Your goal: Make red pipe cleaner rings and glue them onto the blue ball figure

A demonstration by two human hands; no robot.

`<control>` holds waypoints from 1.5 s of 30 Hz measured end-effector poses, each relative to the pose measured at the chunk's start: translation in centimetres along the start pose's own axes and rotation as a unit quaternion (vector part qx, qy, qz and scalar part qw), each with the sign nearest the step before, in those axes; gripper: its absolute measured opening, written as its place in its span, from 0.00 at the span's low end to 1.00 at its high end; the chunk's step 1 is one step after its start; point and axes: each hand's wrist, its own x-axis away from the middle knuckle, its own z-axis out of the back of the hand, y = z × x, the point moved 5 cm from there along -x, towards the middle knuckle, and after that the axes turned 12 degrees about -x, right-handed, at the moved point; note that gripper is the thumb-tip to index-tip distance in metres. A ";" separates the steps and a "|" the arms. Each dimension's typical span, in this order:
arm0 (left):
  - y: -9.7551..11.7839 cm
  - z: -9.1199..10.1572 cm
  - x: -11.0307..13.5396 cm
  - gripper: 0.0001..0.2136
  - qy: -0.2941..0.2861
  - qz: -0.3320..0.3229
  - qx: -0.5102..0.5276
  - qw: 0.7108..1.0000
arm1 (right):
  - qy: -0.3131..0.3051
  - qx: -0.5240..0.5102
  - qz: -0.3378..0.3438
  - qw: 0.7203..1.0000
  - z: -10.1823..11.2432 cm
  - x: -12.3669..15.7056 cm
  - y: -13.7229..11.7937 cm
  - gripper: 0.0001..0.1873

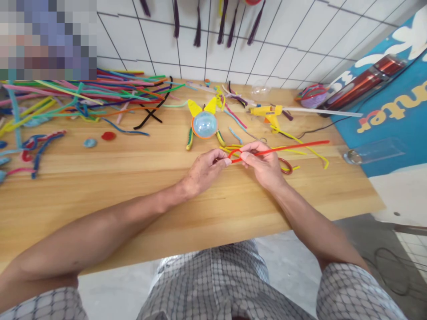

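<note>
Both my hands meet over the middle of the wooden table (100, 186), pinching a red pipe cleaner (293, 147). My left hand (204, 171) is closed on its near end, where the wire curls into a small loop. My right hand (262, 163) is closed on it just to the right, and the rest of the red wire runs out straight to the right. Just beyond my hands lies a clear blue ball figure (204, 124) with yellow ears and pipe-cleaner legs.
A heap of mixed pipe cleaners (83, 95) covers the table's far left. A yellow glue gun (268, 113) lies at the back right, its black cord trailing right. Loose yellow pipe cleaners (310, 151) lie under the red one. A clear plastic tube (373, 153) sits at the right edge.
</note>
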 end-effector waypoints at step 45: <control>1.1 2.0 -0.8 0.08 0.001 0.021 -0.053 0.998 | -0.007 0.024 0.005 1.000 -0.6 -0.2 0.2 0.20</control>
